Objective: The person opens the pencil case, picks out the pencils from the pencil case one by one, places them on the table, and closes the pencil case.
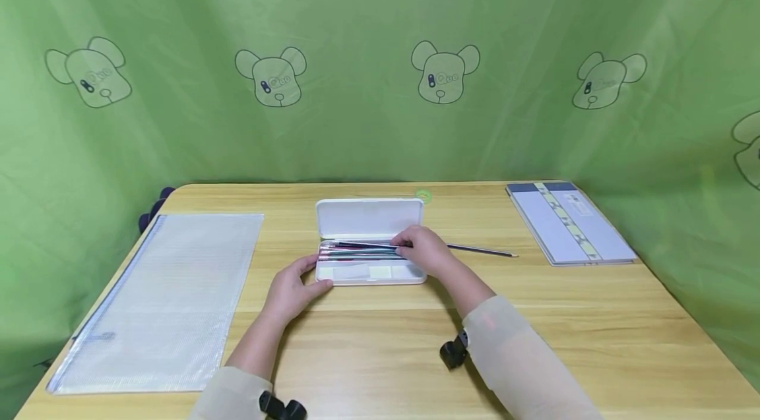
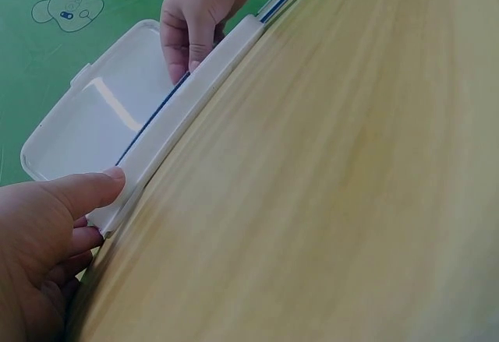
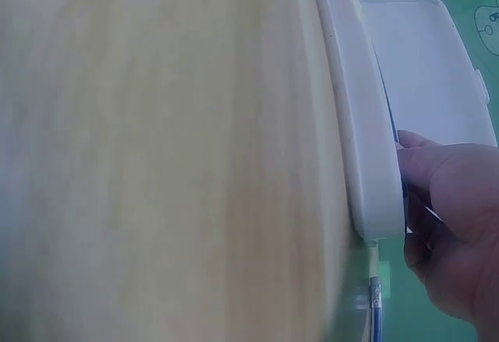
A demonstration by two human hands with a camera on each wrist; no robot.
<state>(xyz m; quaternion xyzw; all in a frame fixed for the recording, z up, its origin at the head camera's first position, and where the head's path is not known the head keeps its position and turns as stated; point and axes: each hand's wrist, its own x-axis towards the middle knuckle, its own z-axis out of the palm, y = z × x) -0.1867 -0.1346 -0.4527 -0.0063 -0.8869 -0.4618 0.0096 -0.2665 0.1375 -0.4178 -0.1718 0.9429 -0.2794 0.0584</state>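
Observation:
A white pencil case (image 1: 371, 273) lies on the table with its lid (image 1: 369, 219) raised at the back. Several pencils (image 1: 356, 255) lie side by side inside it. My left hand (image 1: 291, 291) grips the case's left end, the thumb (image 2: 93, 192) over the front rim and the fingers around the end. Over the right half of the case, my right hand (image 1: 424, 250) pinches a dark blue pencil (image 2: 153, 118) that lies along the tray. The right palm hides that pencil's far end. Another dark pencil (image 1: 482, 250) rests on the table, right of the case.
On the left lies a translucent mesh zip pouch (image 1: 160, 301). Notebooks with a patterned band (image 1: 564, 222) sit at the back right. A small green ring (image 1: 423, 196) is behind the lid. Green curtain (image 1: 368, 136) closes off the table's back and sides.

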